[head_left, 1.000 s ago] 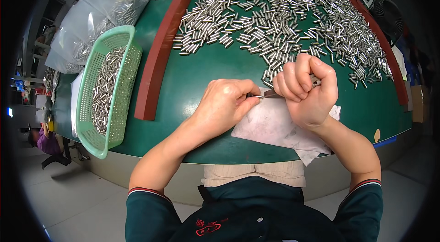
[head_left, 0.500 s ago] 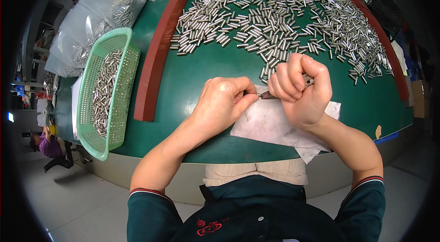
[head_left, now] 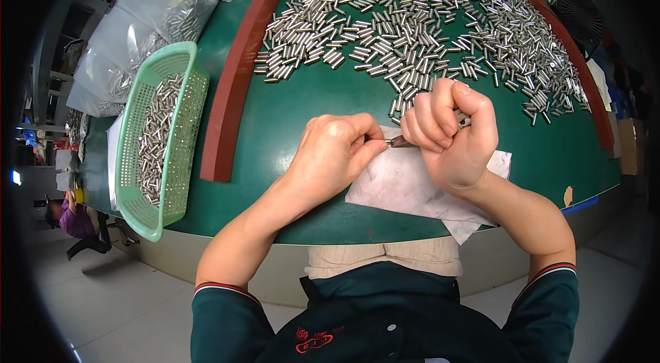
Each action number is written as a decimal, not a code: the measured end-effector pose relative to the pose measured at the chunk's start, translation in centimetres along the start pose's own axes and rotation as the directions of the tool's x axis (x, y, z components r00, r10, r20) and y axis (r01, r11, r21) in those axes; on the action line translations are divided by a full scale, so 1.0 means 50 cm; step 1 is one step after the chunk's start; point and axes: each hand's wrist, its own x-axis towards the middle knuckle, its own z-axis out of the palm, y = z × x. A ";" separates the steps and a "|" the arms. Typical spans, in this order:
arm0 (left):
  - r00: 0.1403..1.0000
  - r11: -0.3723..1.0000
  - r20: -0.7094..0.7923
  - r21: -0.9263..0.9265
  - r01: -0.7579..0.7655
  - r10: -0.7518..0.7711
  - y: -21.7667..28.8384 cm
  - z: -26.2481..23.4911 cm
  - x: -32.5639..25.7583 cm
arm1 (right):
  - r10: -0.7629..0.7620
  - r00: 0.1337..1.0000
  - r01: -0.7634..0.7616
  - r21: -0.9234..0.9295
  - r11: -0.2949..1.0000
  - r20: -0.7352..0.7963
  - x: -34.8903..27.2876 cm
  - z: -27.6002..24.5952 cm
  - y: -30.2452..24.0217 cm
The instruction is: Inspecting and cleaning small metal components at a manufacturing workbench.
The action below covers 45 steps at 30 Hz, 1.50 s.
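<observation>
Between thumb and fingertips, my left hand [head_left: 328, 150] pinches a small metal cylinder, mostly hidden by the fingers. My right hand [head_left: 450, 136] is wrapped round a tool with a tapered metal tip [head_left: 401, 142]; the fist covers most of it, so its exact kind cannot be made out. The tip points left and meets the cylinder's end. Beneath both hands a stained whitish cloth [head_left: 405, 188] lies on the green table [head_left: 302, 112]. Beyond my hands many loose silvery metal cylinders [head_left: 395, 43] are spread over the table.
Red-brown wooden rails [head_left: 234, 98] border the loose cylinders. A green plastic basket [head_left: 182, 136] holding more cylinders stands on the left. Behind it are clear plastic bags [head_left: 137, 33] of cylinders. A black fan [head_left: 577, 19] stands at the far right. Another person [head_left: 75, 218] is at far left.
Almost nothing differs. Both hands keep the same place and grip, with the tool's tip still at the cylinder's end.
</observation>
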 end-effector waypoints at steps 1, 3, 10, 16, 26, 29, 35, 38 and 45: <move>1.000 1.000 0.001 -0.001 -0.001 0.001 0.001 0.001 0.001 | -0.007 1.000 0.007 -0.006 1.000 0.003 0.000 -0.001 0.000; 1.000 1.000 0.001 0.003 -0.004 0.004 0.002 0.002 0.003 | -0.007 1.000 0.007 -0.021 1.000 0.000 -0.001 -0.002 0.000; 1.000 0.999 -0.010 -0.027 -0.028 0.028 -0.001 0.003 0.007 | -0.004 1.000 0.005 -0.050 0.999 0.016 0.005 -0.006 0.008; 0.996 0.854 -0.059 -0.519 0.028 -0.068 -0.004 -0.024 0.019 | -0.017 1.000 0.017 0.003 1.000 0.025 -0.004 0.006 0.006; 0.936 -0.046 0.325 -0.946 0.322 -0.135 -0.038 -0.061 0.018 | -0.012 0.999 0.011 0.008 1.000 0.031 0.000 0.008 0.008; 0.928 -0.019 0.320 -0.947 0.322 -0.191 -0.026 -0.065 0.021 | -0.012 1.000 0.012 -0.003 1.000 0.028 0.001 0.008 0.007; 0.934 0.276 0.094 -0.941 0.196 -0.345 -0.049 -0.063 0.023 | -0.009 1.000 0.009 -0.005 1.000 0.026 0.003 0.006 0.005; 0.929 0.717 -0.178 -0.687 0.120 -0.326 -0.075 -0.056 0.040 | -0.015 0.999 0.016 -0.017 1.000 0.037 0.003 0.009 0.005; 0.888 0.943 -0.427 -0.333 0.023 -0.173 -0.071 -0.064 0.047 | -0.020 0.999 0.021 -0.017 1.000 0.045 0.001 0.008 0.005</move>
